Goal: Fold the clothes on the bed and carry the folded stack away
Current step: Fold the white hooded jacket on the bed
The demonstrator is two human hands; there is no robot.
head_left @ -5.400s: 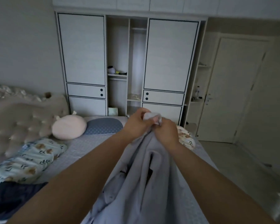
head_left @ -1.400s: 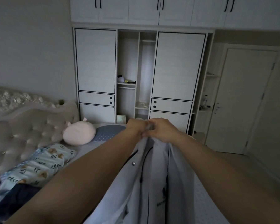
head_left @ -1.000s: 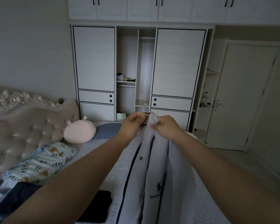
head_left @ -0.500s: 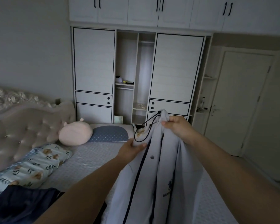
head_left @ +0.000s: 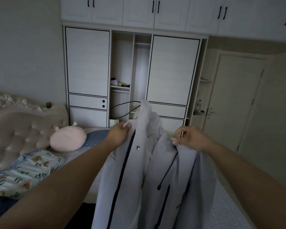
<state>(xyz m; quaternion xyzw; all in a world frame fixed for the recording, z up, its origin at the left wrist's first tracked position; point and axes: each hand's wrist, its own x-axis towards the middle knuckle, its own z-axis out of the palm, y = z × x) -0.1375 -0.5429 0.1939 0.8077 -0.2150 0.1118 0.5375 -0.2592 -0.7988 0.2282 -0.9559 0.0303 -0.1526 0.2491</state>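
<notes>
Head view: both hands, left hand (head_left: 118,134) and right hand (head_left: 191,138), pinch the pale jacket (head_left: 149,171) aloft by its shoulders; looks mid-spread, next lay it flat on the bed (head_left: 228,210).

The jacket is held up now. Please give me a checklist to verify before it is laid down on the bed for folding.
1. Left hand grips the jacket at one front edge: ok.
2. Right hand pinches the other front edge: ok.
3. Jacket front spread open between the hands: ok.
4. Black cord out of the way: not ok, it loops loose above the hood.
5. Bed free where the jacket goes: cannot tell, the jacket hides it.
6. Dark cloth lies below the jacket: not ok.
</notes>
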